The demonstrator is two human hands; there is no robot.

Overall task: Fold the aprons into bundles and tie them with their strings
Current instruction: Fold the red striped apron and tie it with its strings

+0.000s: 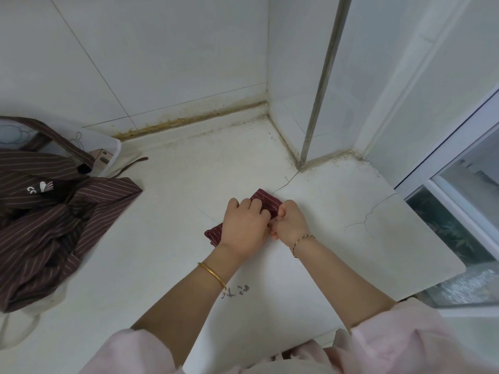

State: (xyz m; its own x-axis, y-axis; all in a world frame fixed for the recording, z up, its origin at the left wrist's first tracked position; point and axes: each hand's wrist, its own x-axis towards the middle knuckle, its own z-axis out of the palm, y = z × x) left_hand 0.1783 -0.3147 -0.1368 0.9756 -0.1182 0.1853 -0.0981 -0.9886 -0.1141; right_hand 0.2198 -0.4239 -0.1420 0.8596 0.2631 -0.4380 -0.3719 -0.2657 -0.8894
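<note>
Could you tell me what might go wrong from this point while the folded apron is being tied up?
1. The left hand and right hand both grip the small folded apron, and no string shows. Releasing one hand to find it may let the folds spring open.
2. The pile of unfolded aprons sprawls on the counter with a strap trailing. It could tangle when the next one is pulled out.

Soft, diffuse light lies evenly over the white counter (167, 211) around the left hand (244, 225) and right hand (290, 222), casting only faint grey shadow beneath the forearms (189, 300). The striped apron (266, 199) under the hands is sharp, while wall lines (93, 63) above them bow with wide-angle distortion and the pink sleeves (127, 354) below them blur softly.
</note>
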